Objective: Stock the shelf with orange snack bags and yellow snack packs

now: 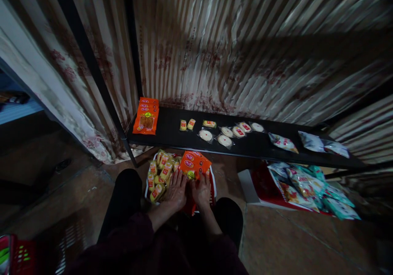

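We noted the orange packets (195, 163) lying at the right side of the white-rimmed basket (214, 187), between the knees and below the front edge of the black shelf (168, 119). Our left hand (177, 189) lay palm down, fingers extended, across the packets' edge and the yellow packs (166, 170); no pinch showed. Our right hand (201, 189) rested on the packets with fingers bent; we could not tell whether it pinched one.

Risks, as we judged: pressing down might crush the contents; lifting the slick, overlapped packets together might let one slide off, or tip loose yellow packs over the rim.

Counts: at least two orange packets in the basket; yellow packs there too overlapped to count. On the shelf: three orange packets in an overlapping stack (146, 121), three small yellow packets (191, 123), six round white packs (225, 140), three pale bags (282, 142).
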